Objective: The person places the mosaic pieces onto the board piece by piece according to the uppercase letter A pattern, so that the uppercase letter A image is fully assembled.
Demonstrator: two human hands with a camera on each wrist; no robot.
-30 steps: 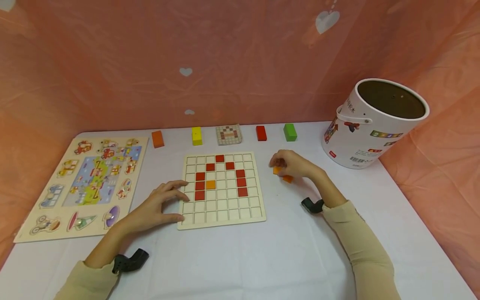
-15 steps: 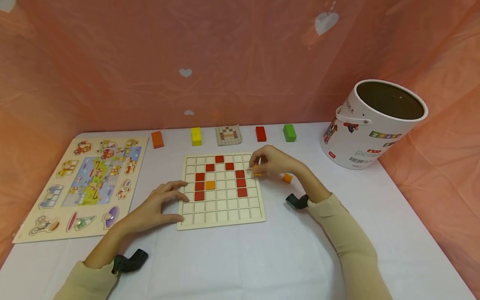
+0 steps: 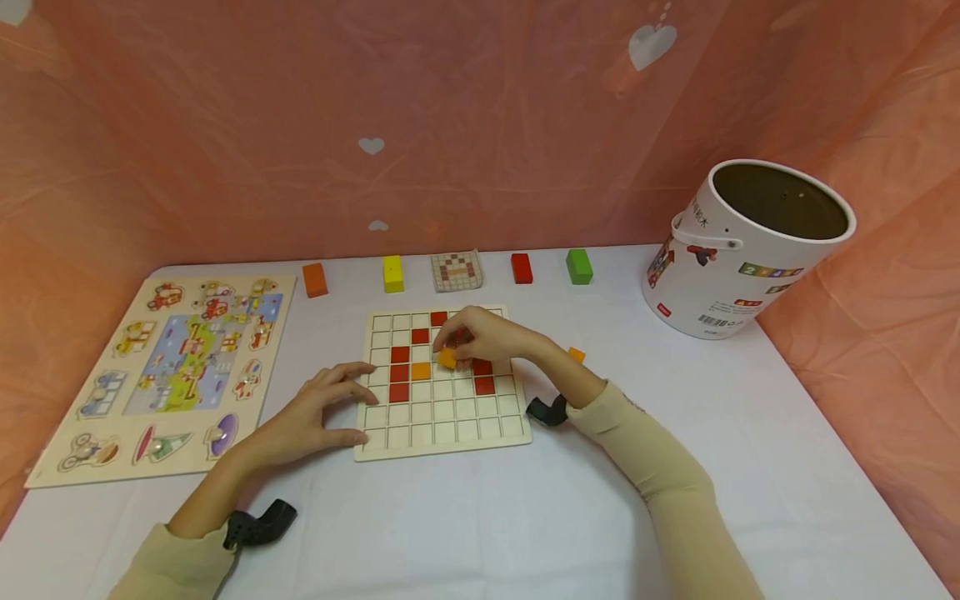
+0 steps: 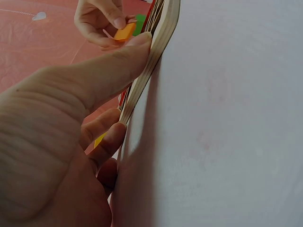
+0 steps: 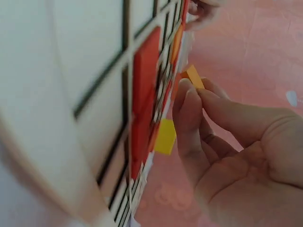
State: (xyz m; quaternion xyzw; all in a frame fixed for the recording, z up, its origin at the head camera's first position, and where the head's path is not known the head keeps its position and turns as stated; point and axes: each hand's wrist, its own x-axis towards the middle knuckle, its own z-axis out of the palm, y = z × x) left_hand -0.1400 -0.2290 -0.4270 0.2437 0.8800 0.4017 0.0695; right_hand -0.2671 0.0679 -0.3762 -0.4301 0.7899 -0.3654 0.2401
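Thumb and index finger of my right hand [image 3: 495,335] pinch a small orange square tile [image 3: 447,358] over the middle of the wooden grid board [image 3: 446,432]. The right wrist view shows this tile [image 5: 194,77] held tilted at the fingertips, apart from the board. My left hand [image 3: 322,408] rests at the board's left edge, fingers spread and fingertips on the rim. Red tiles [image 3: 400,373] form an arch in the grid, partly hidden by my right hand. One orange tile [image 3: 421,371] sits inside the arch. Another orange tile [image 3: 576,355] lies on the table, partly behind my right forearm.
Behind the board stand an orange block [image 3: 315,280], a yellow block [image 3: 393,274], a pattern card [image 3: 457,271], a red block [image 3: 522,268] and a green block [image 3: 579,267]. A picture puzzle [image 3: 120,433] lies left; a white bucket [image 3: 720,283] stands at the back right.
My right hand has picked up an orange tile from the table right of the board and carried it left over the grid. My left hand has stayed at the board's edge.
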